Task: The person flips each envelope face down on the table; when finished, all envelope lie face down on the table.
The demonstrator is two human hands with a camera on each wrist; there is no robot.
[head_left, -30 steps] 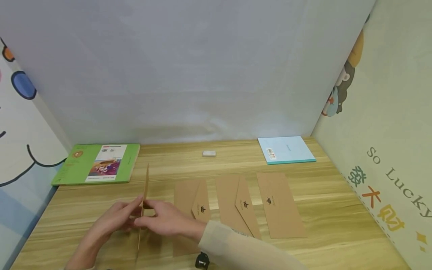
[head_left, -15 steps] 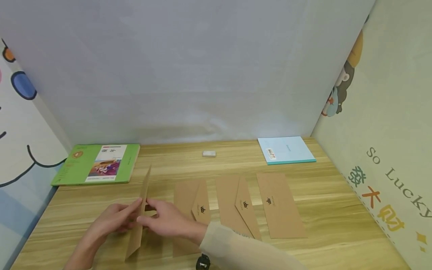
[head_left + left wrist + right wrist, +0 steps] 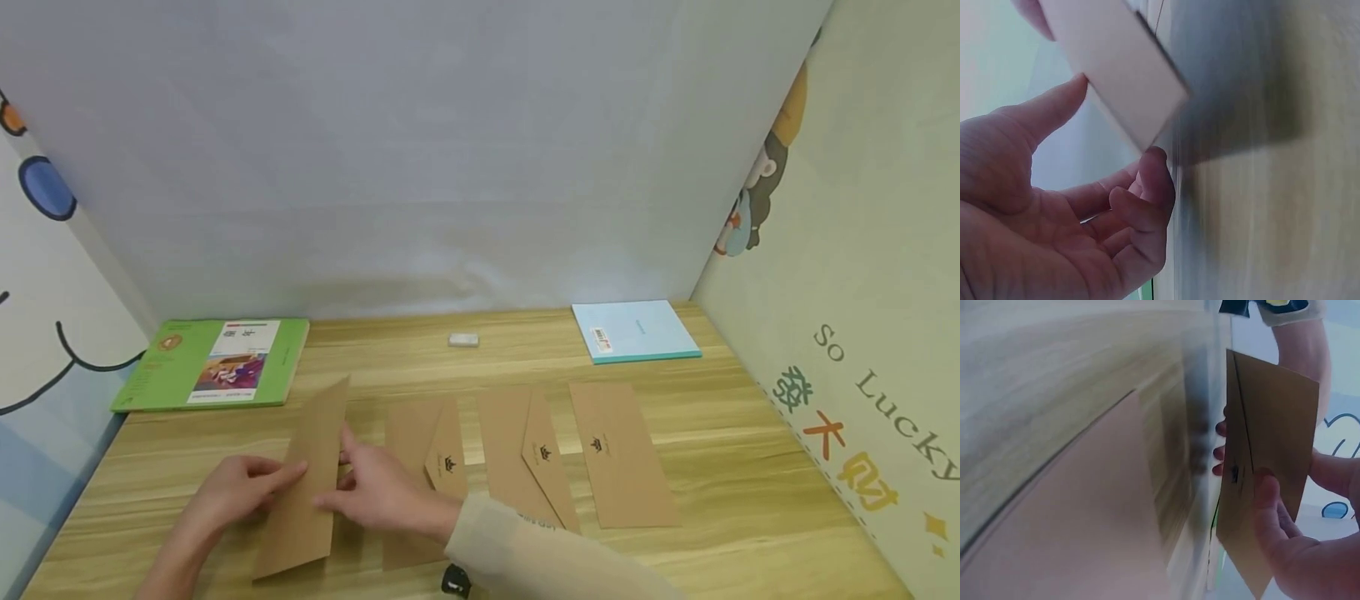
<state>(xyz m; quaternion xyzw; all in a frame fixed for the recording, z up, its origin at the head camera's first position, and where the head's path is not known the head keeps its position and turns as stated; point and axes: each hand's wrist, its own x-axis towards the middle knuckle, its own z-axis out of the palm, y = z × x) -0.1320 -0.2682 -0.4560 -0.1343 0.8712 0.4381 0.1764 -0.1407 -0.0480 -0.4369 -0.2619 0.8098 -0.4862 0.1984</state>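
Your tilted kraft envelope (image 3: 300, 517) is held above the wood-grain table (image 3: 525, 350), directly between your two hands, its long axis running away from you with the far end angled a little right. Your right hand (image 3: 382, 492) pinches it from the right, thumb on the printed face, while your left hand (image 3: 236, 492) meets the left edge with thumb and curled fingers, so neither is clearly nearer. Three flat envelopes (image 3: 506, 442) lie to its right.

Right of the held envelope (image 3: 307, 496) lay three envelopes (image 3: 510, 450); behind it, a book (image 3: 213, 364) leftward and a notebook (image 3: 637, 332) far rightward.
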